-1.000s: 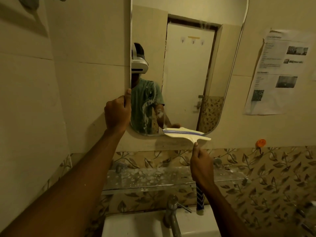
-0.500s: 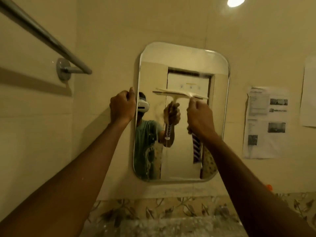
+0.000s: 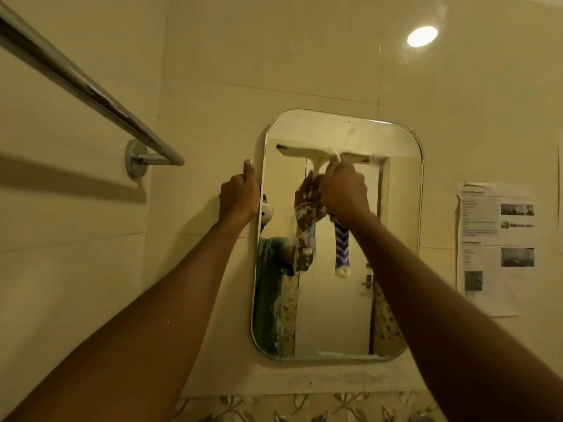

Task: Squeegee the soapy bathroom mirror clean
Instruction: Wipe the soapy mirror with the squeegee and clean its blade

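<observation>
A rounded rectangular mirror [image 3: 393, 239] hangs on the cream tiled wall. My right hand [image 3: 344, 190] grips a squeegee [image 3: 304, 153] by its neck, with the pale blade lying level against the upper glass. The blue-and-white zigzag handle end [image 3: 341, 251] hangs below my fist. Foam clings along the mirror's top strip and thinly at its bottom edge. My left hand [image 3: 239, 194] holds the mirror's left edge, thumb up. The glass reflects my hands, a teal shirt and a door.
A chrome towel bar [image 3: 91, 89] with its wall mount [image 3: 137, 158] runs across the upper left. Printed paper sheets [image 3: 499, 248] are stuck to the wall right of the mirror. A leaf-patterned tile band [image 3: 304, 409] runs below. A ceiling light [image 3: 422, 36] glows above.
My right hand has carried the squeegee from below the mirror's bottom edge up to its top part. My view has tilted upward, dropping the sink out of sight. My left hand stays on the mirror's edge.
</observation>
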